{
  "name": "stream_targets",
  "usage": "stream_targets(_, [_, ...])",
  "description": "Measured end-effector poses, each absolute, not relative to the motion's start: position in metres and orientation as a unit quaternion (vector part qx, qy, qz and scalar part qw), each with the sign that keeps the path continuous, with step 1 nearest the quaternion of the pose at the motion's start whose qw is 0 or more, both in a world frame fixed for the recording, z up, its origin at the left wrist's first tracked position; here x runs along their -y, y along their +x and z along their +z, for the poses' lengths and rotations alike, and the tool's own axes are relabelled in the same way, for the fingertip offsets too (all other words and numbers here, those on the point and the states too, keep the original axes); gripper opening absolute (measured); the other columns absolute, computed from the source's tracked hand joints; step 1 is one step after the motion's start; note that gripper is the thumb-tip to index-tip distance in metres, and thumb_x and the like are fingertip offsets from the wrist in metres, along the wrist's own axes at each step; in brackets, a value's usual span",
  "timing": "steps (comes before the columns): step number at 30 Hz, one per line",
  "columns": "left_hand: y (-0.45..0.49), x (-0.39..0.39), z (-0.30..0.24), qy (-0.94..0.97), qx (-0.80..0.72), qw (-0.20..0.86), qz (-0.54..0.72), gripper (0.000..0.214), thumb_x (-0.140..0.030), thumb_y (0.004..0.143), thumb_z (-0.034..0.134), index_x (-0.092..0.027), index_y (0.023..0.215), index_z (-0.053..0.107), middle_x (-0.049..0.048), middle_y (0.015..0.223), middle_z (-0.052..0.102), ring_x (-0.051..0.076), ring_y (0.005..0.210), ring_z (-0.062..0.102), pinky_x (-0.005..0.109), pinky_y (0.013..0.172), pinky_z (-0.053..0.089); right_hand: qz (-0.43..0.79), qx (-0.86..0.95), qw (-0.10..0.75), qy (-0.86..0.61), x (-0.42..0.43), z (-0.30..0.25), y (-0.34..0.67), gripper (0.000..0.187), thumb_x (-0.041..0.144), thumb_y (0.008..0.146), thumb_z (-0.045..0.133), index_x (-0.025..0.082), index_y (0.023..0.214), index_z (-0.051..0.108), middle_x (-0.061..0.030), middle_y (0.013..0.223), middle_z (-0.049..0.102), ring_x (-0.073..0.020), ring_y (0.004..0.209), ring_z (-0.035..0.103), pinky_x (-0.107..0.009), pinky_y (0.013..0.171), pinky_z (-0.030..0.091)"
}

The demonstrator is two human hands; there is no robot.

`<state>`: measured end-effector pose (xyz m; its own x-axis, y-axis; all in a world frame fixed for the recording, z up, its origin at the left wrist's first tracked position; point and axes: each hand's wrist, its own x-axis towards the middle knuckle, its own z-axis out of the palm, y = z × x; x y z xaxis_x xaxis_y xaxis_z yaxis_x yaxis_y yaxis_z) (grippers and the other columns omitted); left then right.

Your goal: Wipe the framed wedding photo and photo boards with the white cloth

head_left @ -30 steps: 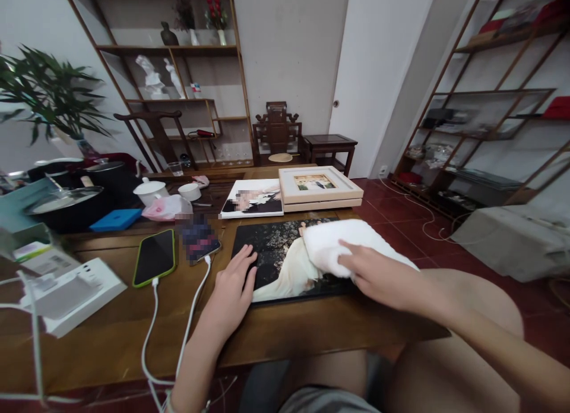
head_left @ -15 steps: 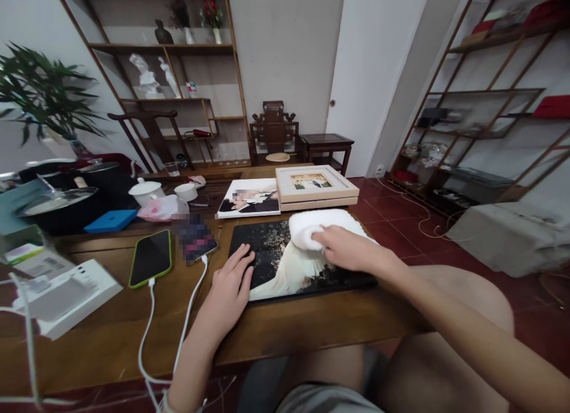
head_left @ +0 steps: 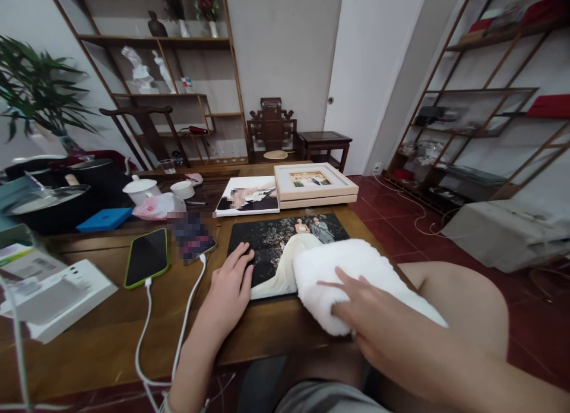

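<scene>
A dark photo print [head_left: 285, 240] of a couple lies flat on the wooden table [head_left: 111, 336]. My left hand [head_left: 231, 285] rests flat on the print's near left corner, fingers stretched out. My right hand [head_left: 360, 309] presses a white fluffy cloth [head_left: 338, 270] onto the print's near right part, fingers extended over the cloth. The cloth hangs past the table's near edge toward my knee.
Behind the print lie another photo print [head_left: 249, 197] and two stacked framed pictures [head_left: 314, 184]. A green-cased phone [head_left: 146, 257] and a second phone [head_left: 193, 237] on white cables sit left. White box [head_left: 53, 294], blue box [head_left: 103, 219], pots, cups further left.
My right hand has dragged the cloth from the print's far right part down to its near right edge, uncovering the couple in the picture. The left hand has stayed put.
</scene>
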<state>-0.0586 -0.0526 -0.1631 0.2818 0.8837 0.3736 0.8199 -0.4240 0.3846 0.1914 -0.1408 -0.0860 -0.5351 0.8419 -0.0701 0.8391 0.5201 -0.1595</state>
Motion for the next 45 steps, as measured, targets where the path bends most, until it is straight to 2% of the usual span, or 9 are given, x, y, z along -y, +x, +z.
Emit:
stream_targets(9, [-0.059, 0.055, -0.16, 0.801, -0.532, 0.066, 0.267, 0.037, -0.026, 0.091, 0.03, -0.011, 0.116, 0.054, 0.0156, 0.136, 0.046, 0.024, 0.13, 0.038, 0.049, 0.102, 0.037, 0.048, 0.867, -0.013, -0.497, 0.054, -0.08, 0.172, 0.03, 0.006, 0.076, 0.037, 0.015, 0.093, 0.059, -0.0143, 0.092, 0.062, -0.0258, 0.085, 0.059, -0.033, 0.069, 0.039])
stream_targets(15, [-0.058, 0.056, -0.158, 0.798, -0.538, 0.074, 0.261, 0.036, -0.026, 0.091, 0.03, -0.012, 0.116, 0.053, 0.015, 0.137, 0.045, 0.024, 0.13, 0.038, 0.048, 0.102, 0.036, 0.03, 0.858, -0.006, -0.513, -0.013, -0.081, 0.158, 0.026, 0.006, 0.076, 0.04, 0.012, 0.094, 0.059, -0.0175, 0.097, 0.061, -0.0267, 0.091, 0.058, -0.03, 0.069, 0.039])
stream_targets(20, [-0.059, 0.055, -0.16, 0.797, -0.535, 0.079, 0.268, 0.036, -0.026, 0.091, 0.03, -0.013, 0.116, 0.052, 0.0153, 0.137, 0.045, 0.024, 0.13, 0.038, 0.048, 0.102, 0.036, 0.036, 0.859, 0.001, -0.511, 0.037, -0.087, 0.161, 0.034, 0.003, 0.075, 0.037, 0.013, 0.099, 0.059, -0.0167, 0.099, 0.061, -0.0295, 0.098, 0.056, -0.037, 0.076, 0.042])
stream_targets(24, [-0.059, 0.054, -0.162, 0.797, -0.533, 0.071, 0.275, 0.035, -0.027, 0.091, 0.031, -0.014, 0.115, 0.053, 0.0148, 0.136, 0.046, 0.024, 0.13, 0.038, 0.049, 0.101, 0.037, 0.071, 0.886, 0.008, -0.459, 0.109, -0.089, 0.164, 0.039, 0.002, 0.075, 0.038, 0.013, 0.105, 0.06, -0.0161, 0.129, 0.05, -0.0372, 0.127, 0.031, -0.054, 0.096, 0.032])
stream_targets(26, [-0.059, 0.054, -0.163, 0.796, -0.534, 0.068, 0.278, 0.034, -0.026, 0.091, 0.031, -0.015, 0.114, 0.053, 0.0142, 0.136, 0.046, 0.024, 0.129, 0.039, 0.049, 0.101, 0.037, 0.103, 0.89, -0.014, -0.443, 0.131, -0.087, 0.165, 0.04, 0.004, 0.073, 0.042, 0.014, 0.108, 0.06, -0.0141, 0.136, 0.044, -0.0386, 0.131, 0.025, -0.058, 0.099, 0.027])
stream_targets(30, [-0.059, 0.054, -0.163, 0.796, -0.533, 0.068, 0.279, 0.034, -0.026, 0.091, 0.032, -0.016, 0.114, 0.053, 0.0138, 0.136, 0.047, 0.024, 0.129, 0.039, 0.049, 0.101, 0.038, 0.102, 0.887, -0.002, -0.451, 0.125, -0.084, 0.163, 0.037, 0.004, 0.075, 0.039, 0.014, 0.104, 0.06, -0.0163, 0.127, 0.051, -0.036, 0.127, 0.033, -0.053, 0.096, 0.033])
stream_targets(34, [-0.06, 0.054, -0.161, 0.798, -0.53, 0.071, 0.278, 0.034, -0.026, 0.091, 0.031, -0.015, 0.115, 0.053, 0.0144, 0.136, 0.046, 0.025, 0.129, 0.039, 0.049, 0.1, 0.038, 0.059, 0.876, 0.008, -0.478, 0.068, -0.084, 0.153, 0.033, 0.006, 0.079, 0.037, 0.015, 0.102, 0.059, -0.0156, 0.103, 0.06, -0.0302, 0.104, 0.053, -0.041, 0.08, 0.043])
stream_targets(37, [-0.06, 0.055, -0.16, 0.798, -0.532, 0.078, 0.273, 0.034, -0.026, 0.091, 0.031, -0.015, 0.115, 0.052, 0.0148, 0.137, 0.045, 0.024, 0.13, 0.039, 0.049, 0.101, 0.037, 0.033, 0.867, 0.012, -0.497, 0.021, -0.083, 0.143, 0.033, 0.007, 0.078, 0.039, 0.015, 0.103, 0.058, -0.0153, 0.102, 0.06, -0.027, 0.097, 0.055, -0.035, 0.075, 0.042])
stream_targets(45, [-0.059, 0.055, -0.161, 0.786, -0.543, 0.092, 0.28, 0.037, -0.028, 0.091, 0.031, -0.016, 0.124, 0.045, 0.014, 0.138, 0.045, 0.023, 0.13, 0.038, 0.048, 0.102, 0.035, 0.014, 0.857, 0.022, -0.515, 0.019, -0.091, 0.136, 0.039, 0.002, 0.078, 0.037, 0.014, 0.109, 0.057, -0.016, 0.109, 0.059, -0.0317, 0.108, 0.048, -0.046, 0.084, 0.039])
